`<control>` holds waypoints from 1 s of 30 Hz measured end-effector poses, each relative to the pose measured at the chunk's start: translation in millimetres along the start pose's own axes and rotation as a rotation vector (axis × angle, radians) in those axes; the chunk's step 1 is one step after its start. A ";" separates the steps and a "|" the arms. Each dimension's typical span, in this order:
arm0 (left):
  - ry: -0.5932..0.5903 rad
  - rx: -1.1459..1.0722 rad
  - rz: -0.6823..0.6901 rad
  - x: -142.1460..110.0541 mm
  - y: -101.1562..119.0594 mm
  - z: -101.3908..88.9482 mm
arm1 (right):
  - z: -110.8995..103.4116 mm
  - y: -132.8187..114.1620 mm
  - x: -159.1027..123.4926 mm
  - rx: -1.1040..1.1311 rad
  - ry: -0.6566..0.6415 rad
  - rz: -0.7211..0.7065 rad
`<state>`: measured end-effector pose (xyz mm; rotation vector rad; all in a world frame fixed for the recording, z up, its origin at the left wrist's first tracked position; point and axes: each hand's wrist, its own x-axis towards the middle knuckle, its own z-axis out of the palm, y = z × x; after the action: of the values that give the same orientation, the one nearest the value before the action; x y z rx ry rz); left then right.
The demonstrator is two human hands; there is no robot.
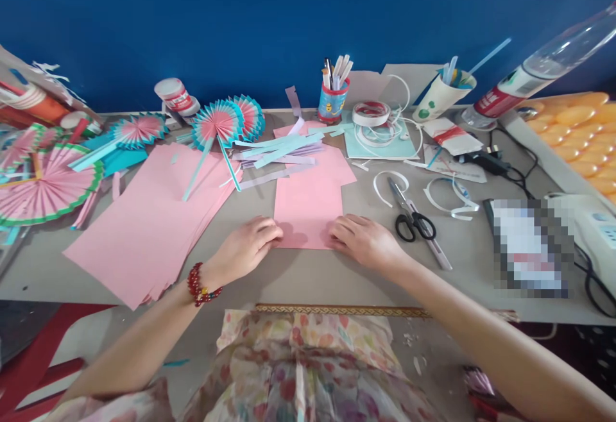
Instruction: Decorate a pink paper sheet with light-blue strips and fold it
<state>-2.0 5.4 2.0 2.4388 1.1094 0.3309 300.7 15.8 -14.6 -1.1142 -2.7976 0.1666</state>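
Note:
A sheet of pink paper (308,207) lies flat before me on the grey table. At its near left corner my left hand (250,241), with a red bead bracelet on the wrist, closes its fingers on the edge. My right hand (363,239) pinches the near right corner in the same way. Fingertips of both hands are partly hidden. Under the sheet's far end lies more pink paper (344,168), with pale blue and lilac paper strips (282,152) across it. Scissors with black handles (414,220) rest beside my right hand, by a grey craft knife (440,252).
A stack of pink sheets (144,223) lies left, near folded paper fans (219,124). At the back stand a pen cup (333,101), a tape roll (370,114) and a paper cup (440,98). A bottle (505,95), a phone (527,249) and a power strip (597,223) are right.

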 end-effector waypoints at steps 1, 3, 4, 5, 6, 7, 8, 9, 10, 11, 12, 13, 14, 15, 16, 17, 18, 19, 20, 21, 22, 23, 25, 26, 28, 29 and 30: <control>0.001 0.030 0.013 -1.0 0.2 1.2 | -0.4 -0.1 -0.8 -0.007 0.007 -0.023; -0.003 0.107 0.052 -2.7 0.4 3.8 | -1.3 0.6 -2.1 -0.017 0.016 -0.079; -0.009 0.148 0.072 -3.4 0.4 4.9 | -1.8 1.2 -2.7 -0.022 0.021 -0.107; -0.018 0.187 0.092 -3.8 0.3 5.7 | -2.2 1.8 -3.1 -0.029 0.030 -0.134; -0.033 0.222 0.111 -4.0 0.3 6.1 | -2.5 2.3 -3.3 -0.042 0.041 -0.158; -0.050 0.256 0.129 -4.1 0.2 6.3 | -2.8 2.7 -3.3 -0.057 0.051 -0.183; -0.065 0.287 0.145 -4.3 -0.1 6.1 | -3.0 2.9 -3.2 -0.071 0.058 -0.210; -0.081 0.317 0.159 -4.6 -0.7 5.8 | -3.2 3.0 -2.8 -0.080 0.062 -0.235; -0.093 0.344 0.171 -5.2 -1.6 5.5 | -3.5 3.0 -2.4 -0.083 0.065 -0.255; -0.099 0.366 0.181 -6.3 -2.8 5.1 | -3.7 3.0 -1.8 -0.080 0.068 -0.271; -0.101 0.383 0.190 -7.7 -4.3 4.7 | -3.9 2.9 -1.2 -0.075 0.069 -0.285; -0.101 0.396 0.199 -9.6 -5.9 4.2 | -4.1 3.0 -0.8 -0.073 0.070 -0.295; -0.100 0.405 0.206 -11.8 -7.4 3.6 | -4.2 3.2 -0.4 -0.077 0.066 -0.302; -0.098 0.414 0.212 -14.3 -8.6 2.8 | -4.2 3.5 -0.2 -0.086 0.056 -0.308; -0.097 0.422 0.213 -16.9 -9.6 1.8 | -4.1 3.8 -0.2 -0.094 0.042 -0.313; -0.097 0.427 0.211 -19.6 -10.0 0.6 | -3.9 4.2 -0.3 -0.101 0.029 -0.316; -0.095 0.430 0.206 -22.5 -10.1 -0.8 | -3.6 4.6 -0.5 -0.105 0.018 -0.316; -0.091 0.431 0.197 -25.4 -9.9 -2.1 | -3.3 4.8 -0.8 -0.108 0.011 -0.313; -0.085 0.430 0.189 -28.5 -9.6 -3.3 | -3.1 5.0 -1.1 -0.110 0.006 -0.310; -0.078 0.429 0.183 -31.7 -9.3 -4.2 | -3.0 5.0 -1.2 -0.113 0.004 -0.308; -0.070 0.427 0.179 -34.9 -9.0 -4.6 | -3.0 4.9 -1.3 -0.116 0.003 -0.308; -0.056 0.424 0.175 -38.0 -8.9 -4.5 | -3.1 4.7 -1.4 -0.119 0.005 -0.308; -0.002 0.403 0.161 -42.9 -8.0 -3.1 | -3.5 4.2 -1.2 -0.125 0.013 -0.313; 0.045 0.379 0.153 -43.9 -6.7 -2.0 | -3.6 4.0 -1.0 -0.127 0.024 -0.316; 0.136 0.316 0.152 -42.3 -0.7 0.5 | -3.5 3.7 -0.6 -0.125 0.049 -0.321; 0.160 0.287 0.164 -39.5 4.3 2.0 | -3.3 3.7 -0.2 -0.121 0.060 -0.323; 0.152 0.271 0.192 -35.7 10.3 3.8 | -3.1 3.6 0.2 -0.114 0.069 -0.324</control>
<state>-17.1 -28.8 2.4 2.8102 1.0406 0.4587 303.4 18.7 -12.1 -0.6553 -2.9044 -0.0628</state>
